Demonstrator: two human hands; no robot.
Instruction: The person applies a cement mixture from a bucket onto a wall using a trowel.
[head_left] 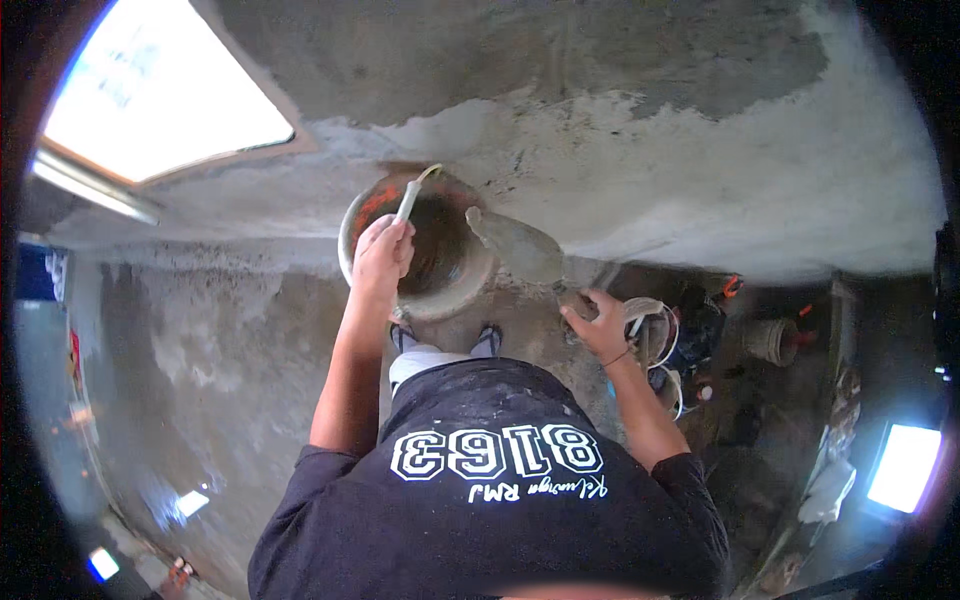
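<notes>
My left hand (383, 255) is closed round a slim tool with a pale handle (408, 203) and a thin, curved yellowish tip; its exact kind is unclear. It is held over the left side of a round basin (352, 225) with a grey rim and reddish stains inside. My right hand (600, 328) is to the right of the basin, its thumb and fingers curled round a dark handle. From there a mortar-grey trowel (525, 250) reaches toward the basin, its narrow end over the rim. The handle's grip is partly hidden by the fingers.
A partly plastered wall (700, 170) rises just ahead, with a bright window opening (170, 90) at upper left. Buckets (660, 335) with pale rims crowd near my right hand, and another pail (768, 342) stands farther right. My feet (488, 341) are close to the basin.
</notes>
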